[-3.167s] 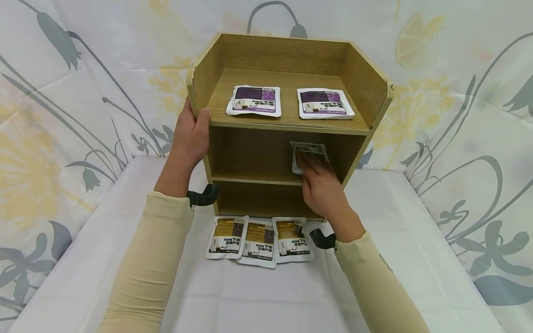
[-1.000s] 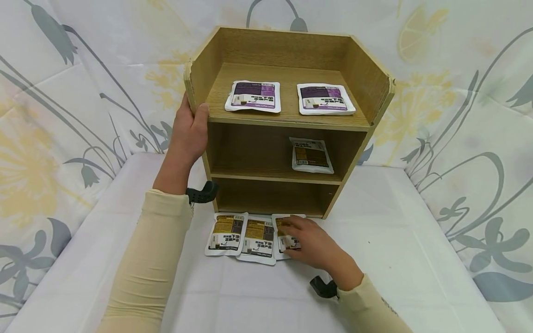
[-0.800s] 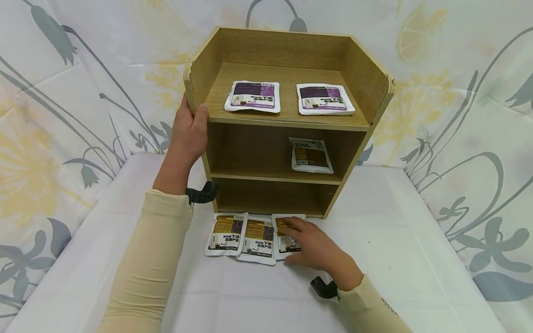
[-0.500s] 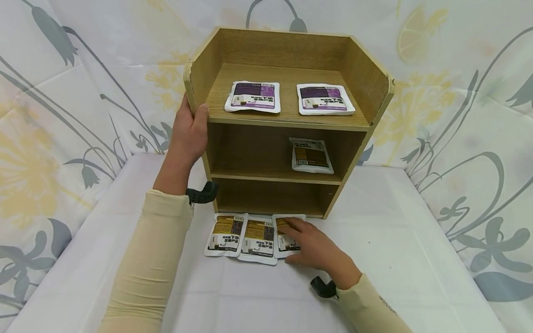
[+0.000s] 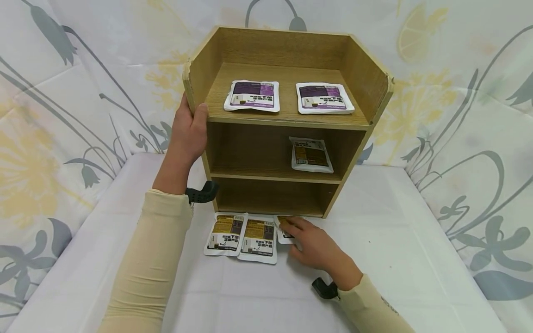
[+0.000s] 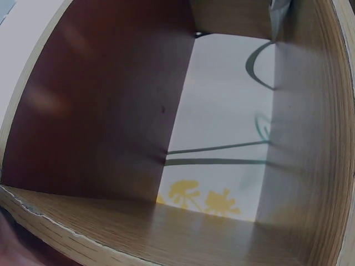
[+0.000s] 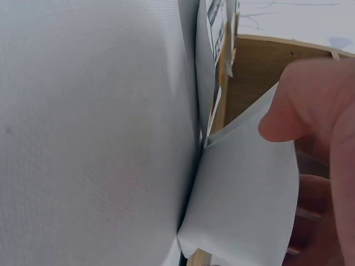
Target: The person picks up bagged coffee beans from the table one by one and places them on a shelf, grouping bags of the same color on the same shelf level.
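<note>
Pouch (image 5: 285, 233) pinched between thumb and fingers of the right hand (image 5: 314, 245), a person in cream sleeves (image 5: 141, 259) works at a white-covered worktop (image 5: 266, 296). Its near edge is lifted and its far edge sits low, just before the foot of a wooden shelf unit (image 5: 283, 48); from the right wrist, its plain white back shows beneath the thumb. The left hand (image 5: 187, 136) grips the unit's left side panel near the top, thumb on the front. To the left of the raised packet, a left gold-label pouch (image 5: 226, 235) and a middle gold-label pouch (image 5: 257, 238) lie face up, edges meeting. One brown-label pouch (image 5: 312, 156) rests toward the right of the middle shelf. Above it, a left purple pouch (image 5: 252, 96) and a right purple pouch (image 5: 325, 98) lie apart on the top level, against a flower-printed backdrop (image 5: 104, 37).
</note>
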`<state>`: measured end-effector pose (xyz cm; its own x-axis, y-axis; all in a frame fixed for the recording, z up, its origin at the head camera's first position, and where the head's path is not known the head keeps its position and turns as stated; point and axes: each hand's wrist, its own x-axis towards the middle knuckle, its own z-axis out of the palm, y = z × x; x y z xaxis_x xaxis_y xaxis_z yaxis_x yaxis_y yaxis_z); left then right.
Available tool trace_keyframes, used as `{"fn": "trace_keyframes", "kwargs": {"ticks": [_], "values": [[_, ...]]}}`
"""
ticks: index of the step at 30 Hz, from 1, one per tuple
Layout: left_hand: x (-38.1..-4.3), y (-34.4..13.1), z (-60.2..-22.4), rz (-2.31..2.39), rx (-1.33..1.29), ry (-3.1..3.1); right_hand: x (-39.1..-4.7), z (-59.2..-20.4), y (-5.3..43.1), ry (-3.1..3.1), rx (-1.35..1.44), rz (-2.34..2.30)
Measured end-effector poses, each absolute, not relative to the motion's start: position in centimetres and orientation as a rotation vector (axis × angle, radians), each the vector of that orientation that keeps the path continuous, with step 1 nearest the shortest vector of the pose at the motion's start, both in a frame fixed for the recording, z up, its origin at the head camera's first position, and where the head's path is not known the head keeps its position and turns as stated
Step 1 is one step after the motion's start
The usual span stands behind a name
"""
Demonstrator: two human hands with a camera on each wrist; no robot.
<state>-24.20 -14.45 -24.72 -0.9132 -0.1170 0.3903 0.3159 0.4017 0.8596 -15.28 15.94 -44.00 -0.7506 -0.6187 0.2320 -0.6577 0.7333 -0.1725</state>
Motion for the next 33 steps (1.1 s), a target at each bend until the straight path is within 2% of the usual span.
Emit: {"fn": "trace_keyframes", "kwargs": {"ticks": [33], "values": [[-24.2, -14.5, -24.7, -1.53, -0.176, -2.274, -15.6, -41.9, 17.5, -2.439, 0.971, 0.364]]}}
